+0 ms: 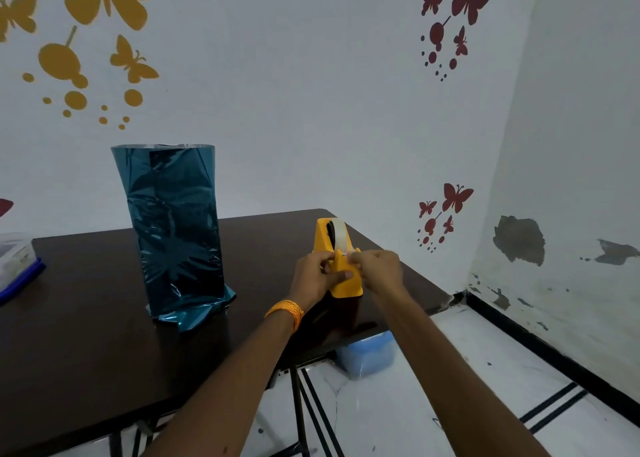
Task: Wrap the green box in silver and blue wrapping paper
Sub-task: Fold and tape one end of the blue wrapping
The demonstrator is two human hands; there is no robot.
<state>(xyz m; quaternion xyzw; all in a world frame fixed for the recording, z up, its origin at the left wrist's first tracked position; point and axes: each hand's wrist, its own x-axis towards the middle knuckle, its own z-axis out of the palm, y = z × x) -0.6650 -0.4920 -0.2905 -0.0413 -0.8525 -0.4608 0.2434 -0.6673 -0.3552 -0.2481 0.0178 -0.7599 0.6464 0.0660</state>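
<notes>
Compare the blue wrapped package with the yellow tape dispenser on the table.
The package is tall, shiny blue and crinkled; the tape dispenser is low, matte yellow and rigid. The package stands untouched; the tape dispenser is gripped by the left hand while the right hand pinches its tape. The package stands mid-table; the tape dispenser sits near the right edge. Both stand on the dark table.

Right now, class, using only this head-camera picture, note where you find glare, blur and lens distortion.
Head view: soft, dim light; pale sheen streaks the crinkled blue wrapping paper; the glossy table mirrors the tape dispenser; the right hand, pinching the tape, is slightly blurred; the wide lens slants the wall corner.
</notes>
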